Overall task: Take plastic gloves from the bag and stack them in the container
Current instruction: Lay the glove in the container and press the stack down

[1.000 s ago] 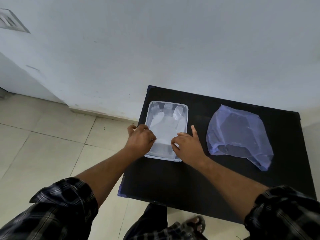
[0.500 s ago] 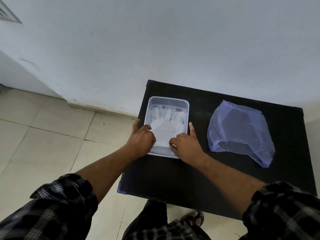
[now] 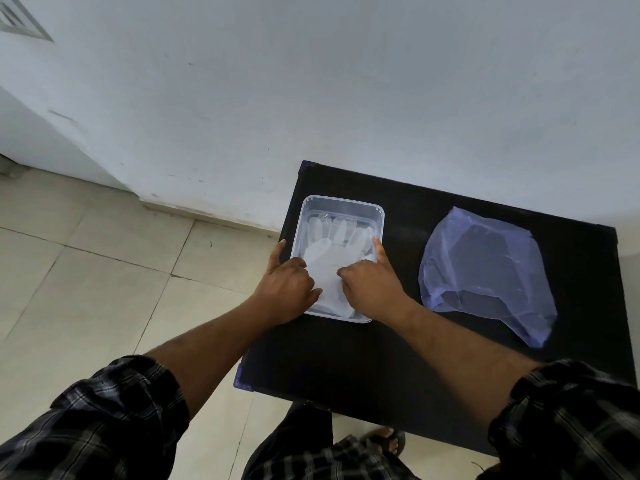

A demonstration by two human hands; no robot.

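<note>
A clear rectangular plastic container (image 3: 343,202) sits on the left part of the black table (image 3: 398,358). Inside it lie translucent white plastic gloves (image 3: 327,252), flat, fingers pointing toward the wall. My left hand (image 3: 287,289) rests on the container's near left side, fingers pressing on the gloves and thumb along the outer left wall. My right hand (image 3: 372,284) presses on the gloves from the near right, its index finger stretched along the right wall. A crumpled bluish plastic bag (image 3: 485,271) lies to the right, apart from both hands.
The black table stands against a pale wall (image 3: 346,81). Tiled floor (image 3: 86,271) lies to the left, past the table's left edge. My checked sleeves and a sandalled foot (image 3: 382,439) show at the bottom.
Both hands have slid a little farther into the container over the gloves. The right index finger now stretches along the right wall. The camera has shifted slightly.
</note>
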